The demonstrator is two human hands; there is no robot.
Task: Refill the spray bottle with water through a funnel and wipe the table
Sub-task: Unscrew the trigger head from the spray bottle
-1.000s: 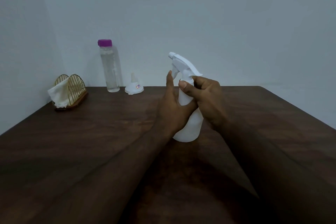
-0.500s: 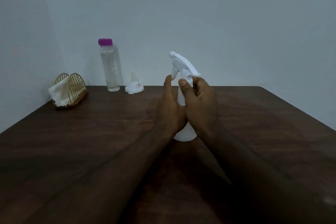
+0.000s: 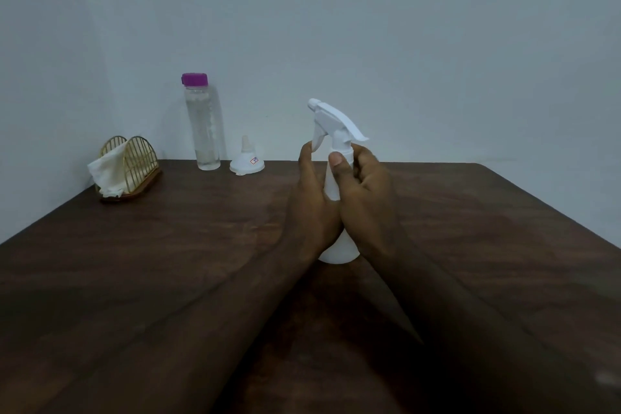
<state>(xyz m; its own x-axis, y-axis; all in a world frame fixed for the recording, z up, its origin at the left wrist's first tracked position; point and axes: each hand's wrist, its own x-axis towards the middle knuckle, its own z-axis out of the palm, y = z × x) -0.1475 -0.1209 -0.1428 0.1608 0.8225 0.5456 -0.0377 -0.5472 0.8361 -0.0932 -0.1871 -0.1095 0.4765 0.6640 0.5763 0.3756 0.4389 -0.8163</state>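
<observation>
The white spray bottle (image 3: 336,124) stands upright in the middle of the tabletop (image 3: 201,245). The left hand (image 3: 311,198) wraps around its body. The right hand (image 3: 364,198) has its fingers (image 3: 361,158) and thumb pinching the neck under the trigger. A water bottle (image 3: 203,124), an upturned funnel (image 3: 247,161) and a cloth (image 3: 107,171) sit by the far wall.

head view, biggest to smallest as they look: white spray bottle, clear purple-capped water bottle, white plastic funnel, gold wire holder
1. white spray bottle, but nearest the camera, so unsure
2. clear purple-capped water bottle and gold wire holder, about alike
3. white plastic funnel
</observation>
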